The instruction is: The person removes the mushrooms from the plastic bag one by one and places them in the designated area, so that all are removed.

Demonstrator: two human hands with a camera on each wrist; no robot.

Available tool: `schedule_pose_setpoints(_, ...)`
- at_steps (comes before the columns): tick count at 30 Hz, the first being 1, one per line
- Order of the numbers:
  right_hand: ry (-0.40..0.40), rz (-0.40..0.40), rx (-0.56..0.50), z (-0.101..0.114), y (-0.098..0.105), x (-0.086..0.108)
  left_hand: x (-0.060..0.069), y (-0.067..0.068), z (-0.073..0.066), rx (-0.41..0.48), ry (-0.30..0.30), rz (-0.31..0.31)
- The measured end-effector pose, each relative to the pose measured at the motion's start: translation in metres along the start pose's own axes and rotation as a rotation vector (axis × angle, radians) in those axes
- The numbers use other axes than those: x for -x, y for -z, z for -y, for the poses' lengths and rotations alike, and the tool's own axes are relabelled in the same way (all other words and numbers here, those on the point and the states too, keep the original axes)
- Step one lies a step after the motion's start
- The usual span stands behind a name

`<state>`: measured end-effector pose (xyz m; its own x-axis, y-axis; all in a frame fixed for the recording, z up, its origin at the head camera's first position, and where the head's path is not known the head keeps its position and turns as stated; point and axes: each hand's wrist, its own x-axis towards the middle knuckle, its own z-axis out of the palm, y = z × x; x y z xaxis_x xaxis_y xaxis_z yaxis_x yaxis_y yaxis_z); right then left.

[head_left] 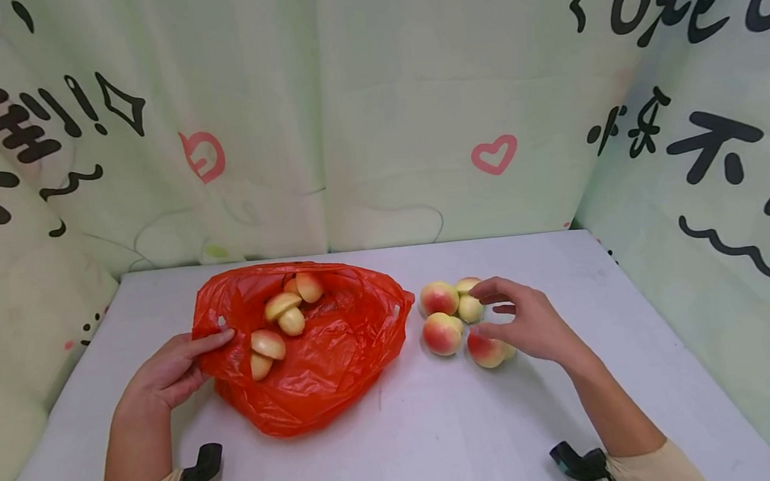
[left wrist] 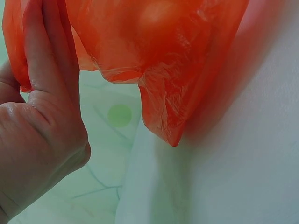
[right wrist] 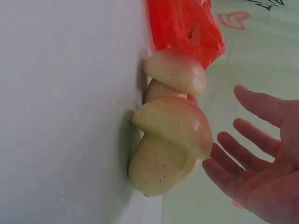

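Observation:
A red plastic bag (head_left: 342, 382) lies spread with its mouth toward me, and three toy mushrooms (head_left: 268, 345) with pinkish-yellow caps sit in it. My left hand (head_left: 163, 374) pinches the bag's left rim, thumb over the inner side and fingers behind. The left wrist view shows those fingers against the thin red film (left wrist: 187, 42). To the right of the bag stands a cluster of several more mushrooms (head_left: 442, 334) with red-and-yellow caps. Over the right side of this cluster my right hand (head_left: 533, 323) spreads its fingers, holding nothing; in the right wrist view they are beside a speckled mushroom (right wrist: 173, 126).
Everything lies on a white tabletop (head_left: 438, 450). Pale green curtains (head_left: 402, 117) with black lettering and pink marks hang behind the table and along both sides. A black wrist mount (head_left: 202, 466) is on the left forearm, another (head_left: 579, 464) on the right.

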<state>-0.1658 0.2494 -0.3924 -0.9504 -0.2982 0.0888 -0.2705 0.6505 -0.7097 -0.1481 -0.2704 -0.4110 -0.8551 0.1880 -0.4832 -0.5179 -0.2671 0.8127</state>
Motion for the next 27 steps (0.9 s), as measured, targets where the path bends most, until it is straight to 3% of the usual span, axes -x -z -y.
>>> schedule_pose_setpoints(10, 0.017, -0.006, -0.083, 0.035, -0.015, -0.015, 0.002, -0.001, -0.001, -0.004, 0.001, 0.000)
schedule_pose_setpoints(19, 0.082, 0.005, -0.154, 0.061, -0.032, -0.028, 0.003, 0.000, -0.001, -0.012, 0.003, -0.008)
schedule_pose_setpoints(27, 0.116, 0.053, -0.195, 0.083, -0.049, -0.038, 0.003, 0.000, -0.001, -0.007, 0.006, -0.003)
